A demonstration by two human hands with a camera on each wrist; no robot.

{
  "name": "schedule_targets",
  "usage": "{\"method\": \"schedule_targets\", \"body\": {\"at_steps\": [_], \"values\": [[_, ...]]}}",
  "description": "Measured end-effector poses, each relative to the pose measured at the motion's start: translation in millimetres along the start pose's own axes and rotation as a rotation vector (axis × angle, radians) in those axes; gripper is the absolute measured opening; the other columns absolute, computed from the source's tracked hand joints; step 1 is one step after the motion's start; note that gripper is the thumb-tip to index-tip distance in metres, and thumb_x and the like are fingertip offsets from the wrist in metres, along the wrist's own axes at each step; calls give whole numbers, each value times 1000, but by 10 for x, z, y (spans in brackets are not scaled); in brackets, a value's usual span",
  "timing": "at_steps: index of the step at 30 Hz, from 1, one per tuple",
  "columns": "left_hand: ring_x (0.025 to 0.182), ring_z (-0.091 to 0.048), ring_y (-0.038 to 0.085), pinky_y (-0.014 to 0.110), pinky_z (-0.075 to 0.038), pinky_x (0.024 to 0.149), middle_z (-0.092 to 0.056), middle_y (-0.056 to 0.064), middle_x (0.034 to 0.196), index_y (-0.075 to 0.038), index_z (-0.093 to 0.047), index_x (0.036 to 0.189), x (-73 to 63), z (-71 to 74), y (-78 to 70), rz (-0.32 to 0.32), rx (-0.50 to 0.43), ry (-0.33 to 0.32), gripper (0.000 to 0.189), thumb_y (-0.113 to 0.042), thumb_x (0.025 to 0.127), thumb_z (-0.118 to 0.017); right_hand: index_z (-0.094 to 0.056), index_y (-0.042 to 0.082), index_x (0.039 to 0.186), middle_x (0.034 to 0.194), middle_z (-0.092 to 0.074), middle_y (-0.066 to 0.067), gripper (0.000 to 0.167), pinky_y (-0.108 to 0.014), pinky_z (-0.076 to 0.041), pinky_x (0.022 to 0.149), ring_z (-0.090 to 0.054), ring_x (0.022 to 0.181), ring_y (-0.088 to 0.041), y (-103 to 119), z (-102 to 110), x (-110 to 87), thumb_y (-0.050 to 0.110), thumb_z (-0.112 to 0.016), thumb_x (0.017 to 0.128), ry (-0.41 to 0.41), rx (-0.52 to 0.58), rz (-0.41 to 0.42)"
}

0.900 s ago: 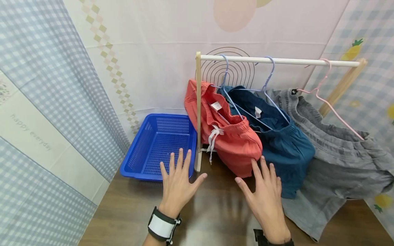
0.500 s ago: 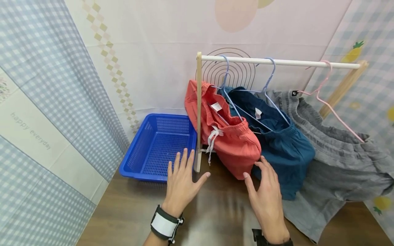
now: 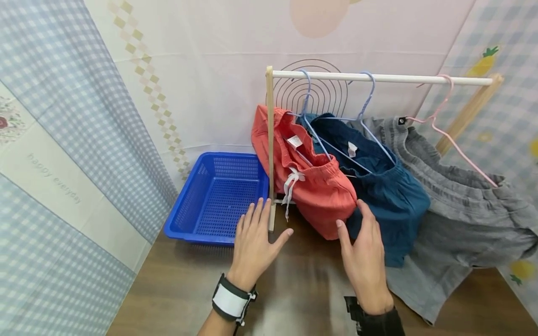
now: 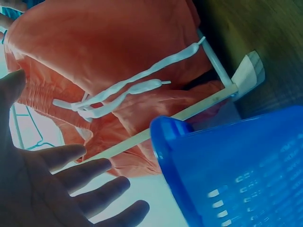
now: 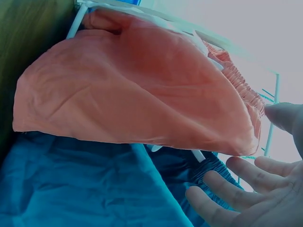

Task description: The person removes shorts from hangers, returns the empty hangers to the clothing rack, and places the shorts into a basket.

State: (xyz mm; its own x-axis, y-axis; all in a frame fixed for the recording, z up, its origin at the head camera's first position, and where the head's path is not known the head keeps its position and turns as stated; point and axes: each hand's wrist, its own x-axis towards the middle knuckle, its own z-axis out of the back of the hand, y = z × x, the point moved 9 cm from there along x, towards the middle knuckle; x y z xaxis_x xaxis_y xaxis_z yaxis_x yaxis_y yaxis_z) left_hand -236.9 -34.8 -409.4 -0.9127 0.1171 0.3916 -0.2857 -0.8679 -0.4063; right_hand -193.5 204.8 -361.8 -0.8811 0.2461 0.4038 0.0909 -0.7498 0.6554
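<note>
My left hand (image 3: 255, 242) hovers near the front right corner of the blue plastic basket (image 3: 178, 228), fingers straight and spread, holding nothing. My right hand (image 3: 364, 259) is beside the coral shorts (image 3: 323, 200), thumb and fingers extended apart and nothing gripped. The coral shorts hang on a blue hanger (image 3: 308, 119) and have a white drawstring (image 3: 290, 184) at the waistband. Behind them, teal shorts (image 3: 399, 205) hang on another blue hanger (image 3: 370, 100). Farther right are grey shorts (image 3: 449, 224) on a pink hanger (image 3: 441, 126).
A small rack with a white rail (image 3: 399, 79) and wooden posts (image 3: 270, 140) carries the hangers. It stands on a brown wood-look surface (image 3: 176, 284), beside the basket. Patterned cloths hang at the back (image 3: 210, 102) and both sides.
My left hand has shifted a little to the right, toward the rack post. The fingers of my right hand have drawn closer together. The garments hang as before.
</note>
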Motion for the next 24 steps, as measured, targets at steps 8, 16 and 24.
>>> {"method": "schedule_targets", "body": {"at_steps": [8, 16, 24], "values": [[157, -34, 30, 53, -31, 125, -38, 8, 169, -14, -38, 165, 23, 63, -139, -33, -63, -29, 92, -76, 98, -51, -33, 7, 163, 161, -44, -19, 69, -65, -40, 115, -44, 146, -39, -4, 6, 80, 30, -65, 107, -32, 25, 17], [154, -39, 31, 53, -35, 123, -45, 9, 165, -12, -42, 162, 26, 106, -234, -63, -98, -69, 87, -71, 99, -56, -34, 8, 162, 159, -46, -18, 67, -65, -42, 113, -46, 145, -38, 3, 14, 139, 31, -64, 107, -48, 35, 30], [151, -44, 32, 54, -38, 121, -49, 9, 162, -12, -45, 161, 66, 146, -326, -85, -112, -92, 84, -68, 99, -60, -36, 8, 161, 156, -48, -19, 66, -65, -44, 111, -49, 141, -39, 6, 9, 175, 34, -63, 107, -53, 40, 18]]}}
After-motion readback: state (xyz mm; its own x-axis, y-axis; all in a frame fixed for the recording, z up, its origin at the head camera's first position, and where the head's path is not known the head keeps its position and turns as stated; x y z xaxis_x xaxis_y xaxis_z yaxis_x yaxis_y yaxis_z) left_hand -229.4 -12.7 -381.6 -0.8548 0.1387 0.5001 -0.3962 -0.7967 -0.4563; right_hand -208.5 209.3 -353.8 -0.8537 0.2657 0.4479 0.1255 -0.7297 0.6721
